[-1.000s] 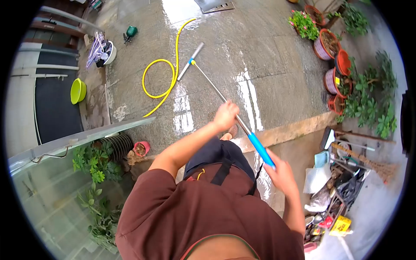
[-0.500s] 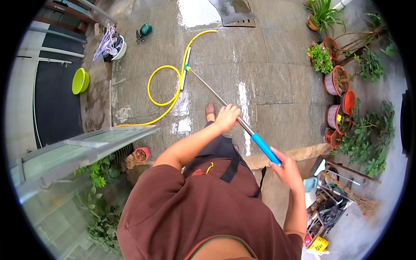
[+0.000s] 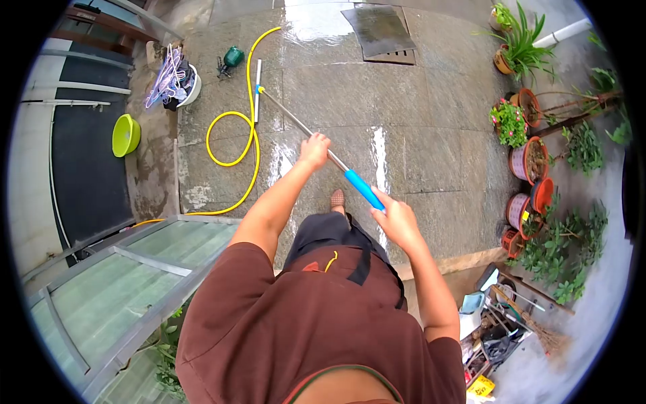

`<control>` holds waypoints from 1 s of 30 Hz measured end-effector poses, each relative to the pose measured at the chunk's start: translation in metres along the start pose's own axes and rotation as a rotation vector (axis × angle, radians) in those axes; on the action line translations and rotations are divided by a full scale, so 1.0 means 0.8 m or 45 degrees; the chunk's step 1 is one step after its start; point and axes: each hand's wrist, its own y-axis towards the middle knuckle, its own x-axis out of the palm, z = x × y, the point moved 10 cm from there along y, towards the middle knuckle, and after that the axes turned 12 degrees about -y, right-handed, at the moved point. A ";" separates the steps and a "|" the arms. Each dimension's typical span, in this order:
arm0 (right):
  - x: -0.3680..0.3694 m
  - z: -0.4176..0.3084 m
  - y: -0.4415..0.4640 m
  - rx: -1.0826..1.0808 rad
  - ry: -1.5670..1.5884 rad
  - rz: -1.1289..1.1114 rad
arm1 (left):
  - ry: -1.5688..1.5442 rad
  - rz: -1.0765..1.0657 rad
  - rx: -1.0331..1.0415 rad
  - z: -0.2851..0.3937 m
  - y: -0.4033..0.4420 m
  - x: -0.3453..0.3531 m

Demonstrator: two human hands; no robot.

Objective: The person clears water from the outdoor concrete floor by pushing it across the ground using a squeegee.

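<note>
My left hand (image 3: pixel 314 150) is wrapped around the metal pole of a floor squeegee (image 3: pixel 286 111), partway down its length. Higher up, my right hand (image 3: pixel 398 219) grips the end of its blue handle (image 3: pixel 363 190). Both arms reach forward, with the pole slanting away to the left. At the far end, the squeegee's long pale head (image 3: pixel 256 111) lies on the wet paving against a yellow hose (image 3: pixel 219 159). The hose forms one loop just left of the head, and its free end curves beyond it.
A green tub (image 3: pixel 126 135) and a white basin (image 3: pixel 194 87) with hangers stand left, near a dark green object (image 3: pixel 233 56). A dark mat (image 3: pixel 379 31) partly covers a drain grate. Potted plants (image 3: pixel 528 160) line the right wall. A framed glass panel (image 3: pixel 161 262) juts in at lower left.
Both hands have pushed the squeegee forward and to the left. The hose has shifted left with its head, and my arms are more stretched out.
</note>
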 end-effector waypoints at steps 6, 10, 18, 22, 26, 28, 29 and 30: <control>-0.109 0.041 -0.082 0.249 0.185 0.003 | -0.098 -0.264 0.275 0.161 -0.005 -0.006; -0.150 0.069 -0.127 0.420 0.439 0.088 | -0.308 -0.416 0.545 0.246 0.010 0.003; -0.149 0.093 0.065 0.539 0.718 -0.155 | -0.182 -0.230 0.467 0.140 0.194 -0.046; -0.159 0.007 0.287 -0.205 0.333 0.191 | 0.085 -0.041 -0.047 -0.021 0.330 -0.125; -0.218 -0.084 0.413 -0.001 0.334 -0.094 | 0.111 0.110 -0.197 -0.111 0.423 -0.221; -0.236 -0.073 0.442 -0.001 0.340 -0.084 | 0.061 0.087 -0.221 -0.106 0.449 -0.237; -0.255 -0.058 0.448 -0.027 0.372 -0.042 | 0.037 0.097 -0.190 -0.090 0.463 -0.235; -0.274 -0.042 0.447 -0.056 0.402 0.000 | 0.012 0.109 -0.162 -0.071 0.473 -0.232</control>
